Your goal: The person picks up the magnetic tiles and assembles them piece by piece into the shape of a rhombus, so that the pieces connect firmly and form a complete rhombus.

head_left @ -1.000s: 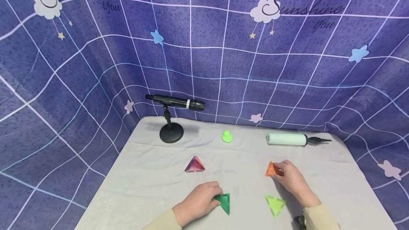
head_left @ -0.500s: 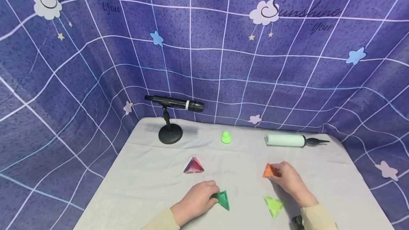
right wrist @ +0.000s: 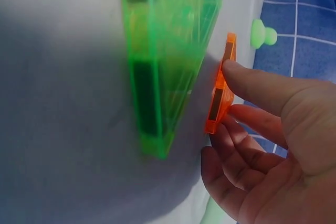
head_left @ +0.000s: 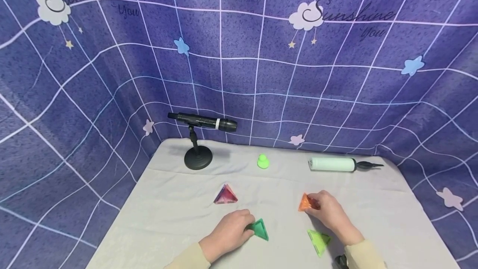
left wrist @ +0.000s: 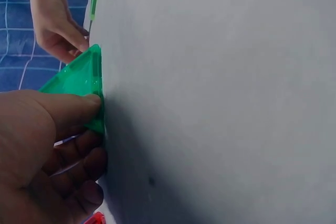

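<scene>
My left hand (head_left: 229,232) pinches a green translucent magnetic tile (head_left: 261,230), a triangle, between thumb and fingers. In the left wrist view the thumb lies across the tile's edge, and the other fingers curl beneath. My right hand (head_left: 330,211) pinches an orange triangular magnetic tile (head_left: 304,202) by its right side, close over the cloth. Dark magnet strips show along the orange tile's edge in the right wrist view. A lime-green triangular tile (head_left: 319,241) lies just in front of the right hand. Farther back, left of centre, sits a red-and-purple triangular piece (head_left: 225,194).
A black microphone (head_left: 205,121) on a round-based stand is at the back left. Behind the tiles are a small green rubber duck (head_left: 263,162) and a pale green hand pump (head_left: 332,164). A blue gridded curtain (head_left: 239,69) rises beyond the white-covered table (head_left: 168,211).
My right hand has slid the orange tile to the left. The green tile has turned slightly in my left hand and shifted a little away from me.
</scene>
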`<state>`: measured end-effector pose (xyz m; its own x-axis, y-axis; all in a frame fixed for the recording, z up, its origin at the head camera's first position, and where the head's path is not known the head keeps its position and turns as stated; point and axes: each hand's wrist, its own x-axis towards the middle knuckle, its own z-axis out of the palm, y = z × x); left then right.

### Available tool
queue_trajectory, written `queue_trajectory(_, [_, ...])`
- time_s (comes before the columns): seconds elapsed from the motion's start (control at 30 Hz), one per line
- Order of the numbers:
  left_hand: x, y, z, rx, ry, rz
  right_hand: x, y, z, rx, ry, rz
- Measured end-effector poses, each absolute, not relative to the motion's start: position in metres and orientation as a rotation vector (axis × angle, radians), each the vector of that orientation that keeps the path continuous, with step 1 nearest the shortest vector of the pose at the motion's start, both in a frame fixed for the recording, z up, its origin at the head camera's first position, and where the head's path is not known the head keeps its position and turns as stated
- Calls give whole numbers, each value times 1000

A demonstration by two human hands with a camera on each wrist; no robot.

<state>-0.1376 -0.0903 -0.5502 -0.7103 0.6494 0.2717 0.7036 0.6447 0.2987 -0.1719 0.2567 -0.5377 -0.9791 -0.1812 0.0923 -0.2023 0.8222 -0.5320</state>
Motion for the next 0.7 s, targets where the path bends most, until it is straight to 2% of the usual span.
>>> queue_trajectory(0.7, [-154,-83,-551,-946,-2702,-643,-165,218,-534,324,-2981,963])
